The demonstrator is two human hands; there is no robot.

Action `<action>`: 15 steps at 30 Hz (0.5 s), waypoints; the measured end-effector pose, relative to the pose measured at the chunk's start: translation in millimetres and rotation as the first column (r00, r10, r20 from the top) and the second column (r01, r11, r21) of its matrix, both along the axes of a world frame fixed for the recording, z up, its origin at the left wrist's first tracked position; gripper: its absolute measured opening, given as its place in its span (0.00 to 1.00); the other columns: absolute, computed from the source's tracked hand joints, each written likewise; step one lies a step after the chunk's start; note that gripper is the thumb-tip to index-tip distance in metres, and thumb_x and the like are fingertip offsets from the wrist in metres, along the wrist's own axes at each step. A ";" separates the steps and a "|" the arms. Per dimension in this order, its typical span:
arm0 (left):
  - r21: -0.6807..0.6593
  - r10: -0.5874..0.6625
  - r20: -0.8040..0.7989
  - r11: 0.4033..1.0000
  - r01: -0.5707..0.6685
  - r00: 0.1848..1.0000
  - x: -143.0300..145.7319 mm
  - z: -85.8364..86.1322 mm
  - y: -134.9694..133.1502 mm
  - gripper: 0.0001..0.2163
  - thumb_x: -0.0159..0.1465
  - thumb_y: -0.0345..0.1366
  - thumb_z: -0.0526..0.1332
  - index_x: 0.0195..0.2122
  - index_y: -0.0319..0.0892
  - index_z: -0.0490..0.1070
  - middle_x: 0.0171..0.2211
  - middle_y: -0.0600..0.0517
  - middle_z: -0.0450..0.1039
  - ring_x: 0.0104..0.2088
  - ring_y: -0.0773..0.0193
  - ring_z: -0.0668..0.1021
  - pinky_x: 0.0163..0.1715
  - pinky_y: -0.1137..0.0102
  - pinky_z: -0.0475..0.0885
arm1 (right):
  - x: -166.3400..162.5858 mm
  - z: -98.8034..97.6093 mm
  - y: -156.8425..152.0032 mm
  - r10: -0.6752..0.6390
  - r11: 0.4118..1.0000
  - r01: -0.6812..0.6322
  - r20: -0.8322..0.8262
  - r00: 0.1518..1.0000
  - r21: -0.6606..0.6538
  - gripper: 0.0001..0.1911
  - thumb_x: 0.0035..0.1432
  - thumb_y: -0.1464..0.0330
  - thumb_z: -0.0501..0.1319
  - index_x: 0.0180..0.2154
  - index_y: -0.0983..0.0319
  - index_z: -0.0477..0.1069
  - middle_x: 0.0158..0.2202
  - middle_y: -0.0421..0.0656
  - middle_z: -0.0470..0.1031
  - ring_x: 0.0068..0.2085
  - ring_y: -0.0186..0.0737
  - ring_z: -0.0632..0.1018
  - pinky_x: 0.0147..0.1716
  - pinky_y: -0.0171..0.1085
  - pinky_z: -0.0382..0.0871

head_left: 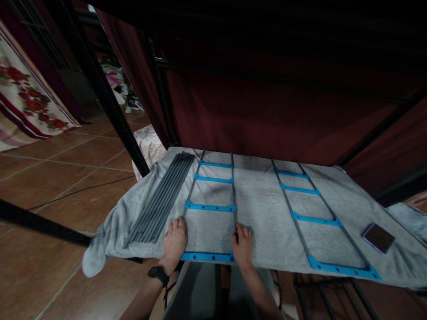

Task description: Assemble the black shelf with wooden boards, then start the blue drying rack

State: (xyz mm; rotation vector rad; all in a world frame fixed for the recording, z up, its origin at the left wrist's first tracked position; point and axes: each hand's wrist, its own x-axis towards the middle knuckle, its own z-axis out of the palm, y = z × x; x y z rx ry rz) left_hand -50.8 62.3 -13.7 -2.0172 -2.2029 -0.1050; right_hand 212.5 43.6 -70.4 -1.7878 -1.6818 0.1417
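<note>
A ladder-shaped frame of two grey rods with blue crossbars lies flat in front of me. My left hand (175, 240) is closed over the lower part of its left rod (191, 191), and the palm hides that stretch. On the other side, my right hand (243, 243) grips the right rod (235, 218) near its lower end. Between the two hands runs the nearest blue crossbar (207, 257), along the cloth's front edge. Further up sit several more, among them a holed blue crossbar (211, 207). Left of my left hand lies a bundle of loose grey rods (162, 198).
A second rod frame with blue crossbars (316, 218) lies to the right. Beyond it rests a dark phone-like object (378, 238). Grey cloth (256, 213) covers the surface. Black metal posts (106, 98) stand at the left, and a dark red curtain (267, 115) hangs behind.
</note>
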 end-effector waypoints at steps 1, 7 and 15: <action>-0.002 0.001 0.010 1.000 -0.001 1.000 -1.7 1.5 0.2 0.19 0.67 0.27 0.46 0.55 0.34 0.69 0.45 0.40 0.72 0.45 0.54 0.76 0.39 0.66 0.74 | 0.1 -0.2 0.2 0.000 1.000 0.000 -0.002 1.000 0.003 0.21 0.65 0.65 0.50 0.56 0.63 0.68 0.45 0.50 0.74 0.48 0.49 0.71 0.48 0.47 0.65; 0.113 0.002 -0.058 0.994 0.004 0.998 -27.8 19.0 10.8 0.19 0.67 0.30 0.47 0.55 0.32 0.69 0.44 0.39 0.72 0.45 0.51 0.73 0.47 0.60 0.68 | 2.2 -1.6 2.5 0.005 1.000 -0.005 -0.027 1.000 0.006 0.21 0.67 0.64 0.48 0.54 0.62 0.70 0.44 0.50 0.75 0.47 0.48 0.72 0.47 0.47 0.66; 0.040 0.018 -0.130 0.999 -0.013 0.991 -47.8 31.8 41.7 0.17 0.65 0.25 0.46 0.43 0.32 0.74 0.42 0.37 0.72 0.45 0.49 0.73 0.43 0.61 0.68 | 2.7 -3.8 2.7 0.004 1.000 -0.004 -0.042 0.999 0.009 0.24 0.68 0.61 0.45 0.54 0.63 0.71 0.45 0.52 0.75 0.47 0.49 0.73 0.47 0.48 0.66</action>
